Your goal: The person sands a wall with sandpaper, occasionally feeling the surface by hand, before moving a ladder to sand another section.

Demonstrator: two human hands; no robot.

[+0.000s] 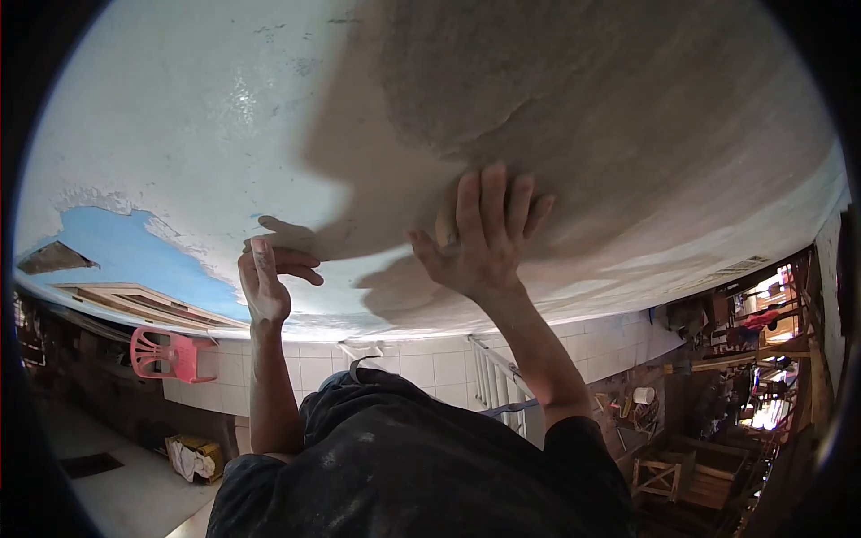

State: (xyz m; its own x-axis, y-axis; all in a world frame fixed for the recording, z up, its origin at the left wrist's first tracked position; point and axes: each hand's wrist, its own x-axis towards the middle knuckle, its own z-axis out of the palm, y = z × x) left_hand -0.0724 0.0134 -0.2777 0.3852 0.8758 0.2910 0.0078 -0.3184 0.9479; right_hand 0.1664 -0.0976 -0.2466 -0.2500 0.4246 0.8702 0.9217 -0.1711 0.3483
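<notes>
My right hand [493,233] presses against the plastered wall [242,170], fingers spread toward the top of the view. Between its thumb and index finger shows the curved edge of a tan piece [446,226]; the palm hides the rest. Farther left, my left hand [265,282] is raised close to the wall, with one finger pointing up and others stretched to the right. Nothing shows in it. A grey-brown patch [520,81] darkens the wall above my right hand, and shadows fall around both hands.
At the left, the wall has a bare blue area [179,260] with a ragged plaster edge. Below are a pink plastic chair [166,354], a metal ladder [502,381] close to my body, and a yellow box [195,457]. Wooden furniture [691,475] stands at the lower right.
</notes>
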